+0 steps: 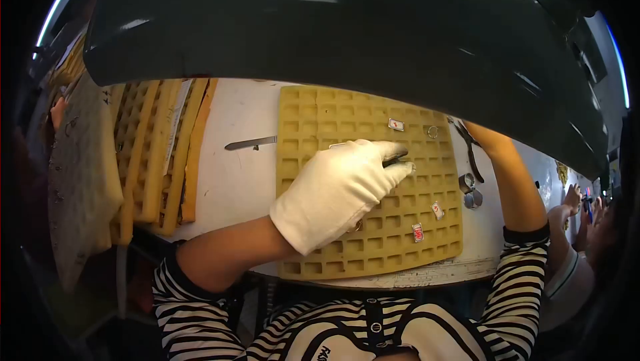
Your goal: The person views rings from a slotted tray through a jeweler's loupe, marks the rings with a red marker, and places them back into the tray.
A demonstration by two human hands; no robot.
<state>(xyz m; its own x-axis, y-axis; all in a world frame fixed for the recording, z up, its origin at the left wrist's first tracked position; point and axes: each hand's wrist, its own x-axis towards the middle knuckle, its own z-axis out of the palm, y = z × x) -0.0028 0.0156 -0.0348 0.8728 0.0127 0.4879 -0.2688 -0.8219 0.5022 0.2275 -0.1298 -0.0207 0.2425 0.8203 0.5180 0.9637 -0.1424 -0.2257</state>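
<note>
My left hand [343,184], in a white glove with grey fingertips, reaches over the middle of a yellow grid tray [290,208]. Its thumb and forefinger stand apart, with no object visible between them. Small white-edged pieces with red marks lie in the tray: one [396,124] near the back, another [437,210] at the right, and a redder one [418,232] toward the front. A thin round ring [433,132] sits at the back right. A dark hood hides my right hand; its bare forearm [510,174] shows beside black-handled pliers [474,161].
Low overhead hangs the dark hood [320,34]. Yellow grid trays [153,161] stand on edge at the left. A flat metal tool [250,143] lies left of the tray, and small round metal pieces [470,191] lie right of it. Another person's arm [563,254] is at far right.
</note>
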